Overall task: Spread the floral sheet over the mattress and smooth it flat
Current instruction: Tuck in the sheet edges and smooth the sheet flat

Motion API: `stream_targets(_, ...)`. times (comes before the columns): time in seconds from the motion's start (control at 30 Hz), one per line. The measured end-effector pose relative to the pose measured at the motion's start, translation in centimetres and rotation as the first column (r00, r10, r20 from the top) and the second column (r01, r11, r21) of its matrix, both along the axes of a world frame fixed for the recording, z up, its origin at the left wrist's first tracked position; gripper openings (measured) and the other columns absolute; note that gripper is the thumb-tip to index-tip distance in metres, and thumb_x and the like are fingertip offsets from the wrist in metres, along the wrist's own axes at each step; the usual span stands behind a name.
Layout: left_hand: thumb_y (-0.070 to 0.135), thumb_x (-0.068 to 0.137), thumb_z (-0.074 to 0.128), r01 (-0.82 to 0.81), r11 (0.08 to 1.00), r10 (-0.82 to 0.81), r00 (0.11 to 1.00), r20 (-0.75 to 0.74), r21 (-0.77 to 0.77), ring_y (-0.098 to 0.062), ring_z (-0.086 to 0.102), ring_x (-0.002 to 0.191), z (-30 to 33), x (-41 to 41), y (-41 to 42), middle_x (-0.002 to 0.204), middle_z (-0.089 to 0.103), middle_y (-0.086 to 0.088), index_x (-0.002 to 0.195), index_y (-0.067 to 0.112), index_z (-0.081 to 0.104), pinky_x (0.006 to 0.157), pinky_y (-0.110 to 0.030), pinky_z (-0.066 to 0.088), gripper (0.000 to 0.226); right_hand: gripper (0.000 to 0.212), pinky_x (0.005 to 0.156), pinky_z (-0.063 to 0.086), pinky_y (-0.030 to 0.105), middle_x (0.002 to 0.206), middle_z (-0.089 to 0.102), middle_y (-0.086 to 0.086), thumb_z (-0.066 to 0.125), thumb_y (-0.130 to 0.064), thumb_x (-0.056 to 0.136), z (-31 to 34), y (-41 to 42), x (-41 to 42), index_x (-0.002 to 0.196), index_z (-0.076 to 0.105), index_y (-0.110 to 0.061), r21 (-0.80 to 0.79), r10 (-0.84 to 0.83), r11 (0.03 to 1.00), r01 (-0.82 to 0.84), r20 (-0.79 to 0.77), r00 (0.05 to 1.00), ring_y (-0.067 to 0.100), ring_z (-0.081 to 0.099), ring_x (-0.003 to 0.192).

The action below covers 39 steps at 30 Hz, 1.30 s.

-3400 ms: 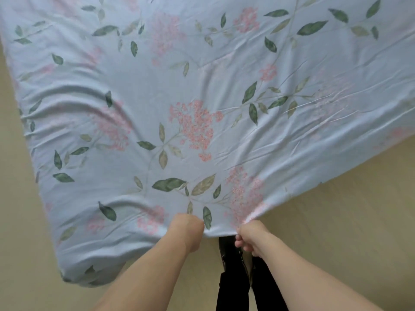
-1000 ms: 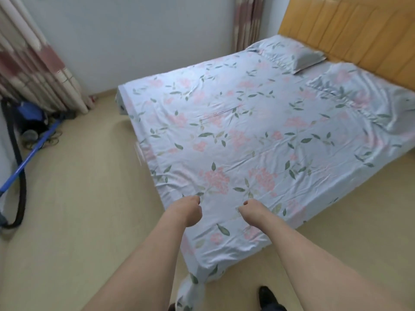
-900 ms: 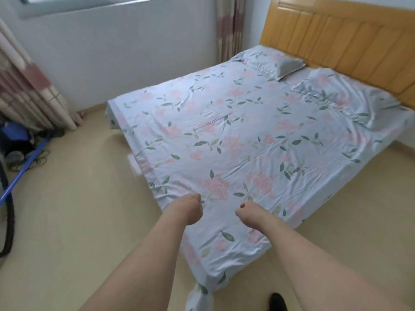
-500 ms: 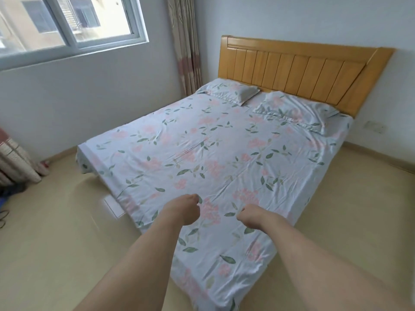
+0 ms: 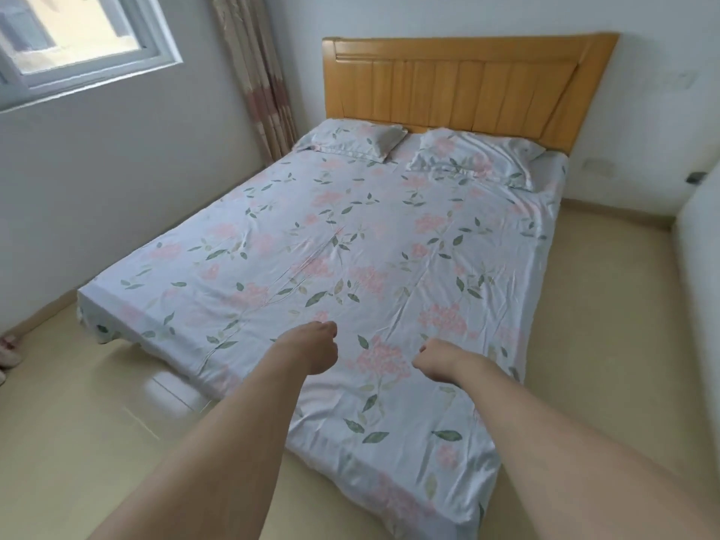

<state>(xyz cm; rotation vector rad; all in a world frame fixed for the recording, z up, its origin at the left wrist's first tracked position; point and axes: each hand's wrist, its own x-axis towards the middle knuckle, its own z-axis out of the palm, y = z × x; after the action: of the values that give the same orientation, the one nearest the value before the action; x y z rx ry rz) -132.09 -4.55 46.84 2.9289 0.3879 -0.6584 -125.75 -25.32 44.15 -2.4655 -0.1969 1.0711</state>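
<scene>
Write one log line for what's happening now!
sheet: spread, creased | left hand: fisted above sheet | right hand: fisted above sheet

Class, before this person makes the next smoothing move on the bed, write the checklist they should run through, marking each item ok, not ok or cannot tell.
1. floral sheet covers the mattress top: ok.
2. Sheet lies flat: not ok, creases mid-bed and at the near corner.
3. left hand gripping fabric: cannot tell, fingers curled.
4. right hand gripping fabric: cannot tell.
5. pillows at the headboard: ok.
</scene>
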Motion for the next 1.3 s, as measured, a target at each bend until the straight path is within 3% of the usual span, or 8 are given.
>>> stream_targets(0.13, 0.026, 0.101, 0.032, 0.145, 0.989, -0.144, 0.987, -0.07, 0.02, -0.025, 0.047, 0.123, -2.7, 0.2, 6.5, 0.141, 0.045, -0.004, 0.14, 0.018, 0.039, 0.097, -0.036, 0.04, 0.04, 0.038, 0.08, 0.029, 0.024, 0.11, 0.049, 0.011, 0.041, -0.012, 0.099, -1.5, 5.7, -2.8, 0.134, 0.048, 0.0, 0.047, -0.066, 0.997, 0.064, 0.045, 0.997, 0.017, 0.037, 0.094)
stream_targets(0.23, 0.027, 0.1, 0.032, 0.191, 0.981, -0.186, 0.976, -0.113, 0.03, -0.026, 0.048, 0.121, -5.6, 0.5, 10.2, 0.138, 0.046, -0.005, 0.136, 0.018, 0.041, 0.098, -0.039, 0.042, 0.038, 0.041, 0.076, 0.036, 0.029, 0.101, 0.046, 0.01, 0.038, -0.012, 0.099, -3.9, 8.1, -4.2, 0.137, 0.044, 0.002, 0.054, -0.14, 0.989, 0.139, 0.006, 0.99, 0.022, 0.043, 0.087)
stream_targets(0.37, 0.031, 0.099, 0.034, 0.254, 0.967, -0.253, 0.954, -0.159, -0.013, -0.027, 0.042, 0.126, -11.1, 0.2, 13.1, 0.141, 0.042, -0.005, 0.138, 0.02, 0.04, 0.101, -0.04, 0.038, 0.041, 0.047, 0.084, 0.044, 0.034, 0.142, 0.041, 0.015, 0.032, -0.017, 0.1, -8.6, 9.2, -5.5, 0.145, 0.03, -0.007, -0.041, -0.221, 0.975, 0.218, -0.079, 0.972, 0.029, 0.053, 0.112)
stream_targets(0.57, 0.034, 0.098, 0.034, 0.27, 0.962, -0.271, 0.947, -0.173, -0.031, -0.028, 0.031, 0.133, -24.0, 0.1, 13.8, 0.15, 0.03, -0.001, 0.144, 0.022, 0.029, 0.105, -0.042, 0.031, 0.048, 0.05, 0.099, 0.039, 0.04, 0.15, 0.031, 0.009, 0.032, -0.03, 0.099, -21.6, 10.4, -5.3, 0.146, 0.029, -0.014, -0.149, -0.184, 0.971, 0.189, 0.044, 0.982, 0.03, 0.043, 0.126)
stream_targets(0.67, 0.042, 0.098, 0.03, 0.342, 0.939, -0.343, 0.935, -0.086, -0.022, -0.026, 0.016, 0.142, -33.0, 0.9, 13.5, 0.156, 0.017, 0.002, 0.148, 0.025, 0.02, 0.115, -0.046, 0.016, 0.054, 0.055, 0.117, 0.015, 0.045, 0.16, 0.008, 0.003, 0.025, -0.037, 0.101, -30.5, 11.2, -5.3, 0.152, 0.016, -0.021, -0.198, -0.118, 0.97, 0.144, 0.14, 0.983, 0.026, 0.012, 0.146)
stream_targets(0.8, 0.051, 0.1, 0.019, 0.417, 0.909, -0.418, 0.907, 0.049, 0.018, -0.02, -0.008, 0.148, -44.4, 2.1, 14.5, 0.161, -0.003, 0.006, 0.153, 0.03, 0.003, 0.117, -0.051, -0.008, 0.059, 0.059, 0.118, -0.01, 0.047, 0.161, -0.014, -0.004, 0.018, -0.046, 0.101, -41.4, 13.3, -4.6, 0.154, -0.001, -0.03, -0.147, -0.154, 0.969, 0.197, 0.263, 0.952, 0.02, -0.014, 0.148)
stream_targets(1.07, 0.062, 0.094, 0.013, 0.419, 0.907, -0.394, 0.826, 0.403, 0.027, -0.01, -0.005, 0.147, -56.9, 1.8, 16.9, 0.159, 0.005, 0.017, 0.151, 0.042, 0.006, 0.118, -0.047, -0.009, 0.061, 0.06, 0.117, -0.013, 0.048, 0.161, -0.014, -0.007, 0.012, -0.05, 0.099, -55.0, 15.4, -5.1, 0.153, -0.005, -0.031, -0.221, -0.08, 0.936, 0.274, 0.624, 0.777, 0.017, -0.015, 0.147)
stream_targets(1.3, 0.061, 0.095, 0.014, 0.437, 0.898, -0.41, 0.796, 0.446, 0.046, -0.012, 0.001, 0.147, -56.8, 1.7, 16.8, 0.159, 0.01, 0.014, 0.15, 0.043, 0.011, 0.117, -0.049, -0.004, 0.058, 0.058, 0.117, -0.013, 0.046, 0.16, -0.013, -0.011, 0.011, -0.051, 0.099, -54.8, 15.1, -5.1, 0.153, -0.003, -0.034, -0.192, -0.107, 0.941, 0.28, 0.615, 0.781, 0.014, -0.014, 0.147)
